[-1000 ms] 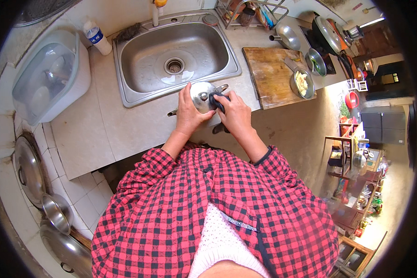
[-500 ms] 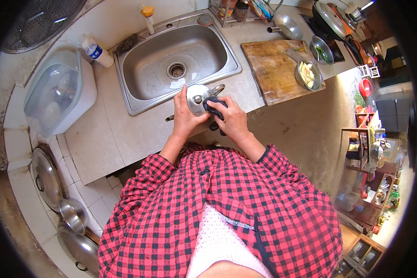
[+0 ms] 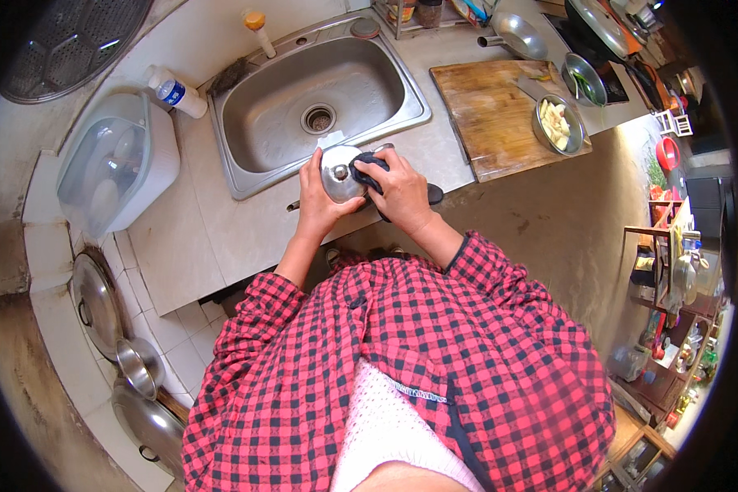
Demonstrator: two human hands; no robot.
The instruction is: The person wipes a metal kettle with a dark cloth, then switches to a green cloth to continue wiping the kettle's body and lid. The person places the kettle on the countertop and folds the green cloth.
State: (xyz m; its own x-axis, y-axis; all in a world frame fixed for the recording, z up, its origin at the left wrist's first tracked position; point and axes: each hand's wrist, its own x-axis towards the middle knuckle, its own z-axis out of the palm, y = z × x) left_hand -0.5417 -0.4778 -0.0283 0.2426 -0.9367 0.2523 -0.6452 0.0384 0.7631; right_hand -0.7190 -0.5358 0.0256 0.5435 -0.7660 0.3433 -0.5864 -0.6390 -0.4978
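Just in front of the sink [image 3: 230,180], a small shiny metal teapot [image 3: 333,170] with a round knob on top is between my hands. A short spout sticks out to its left. My left hand [image 3: 318,203] grips its left side, thumb along the near edge. Bunched in the fingers of my right hand [image 3: 403,195] is a dark cloth [image 3: 367,169], pressed against the lid's right side. The underside of the teapot is hidden. A dark shape lies below my right wrist; I cannot make out what it is.
Right of the sink lies a wooden cutting board [image 3: 484,115] with a cleaver [image 3: 535,88] and a metal bowl [image 3: 580,141] of pale cut pieces. A lidded plastic bin [image 3: 152,176] and a white bottle [image 3: 180,94] stand left. Pot lids [image 3: 98,303] lean against the tiled wall.
The teapot has turned and tilted a little in my hands, and the cloth has shifted over its lid. The whole view has shifted slightly.
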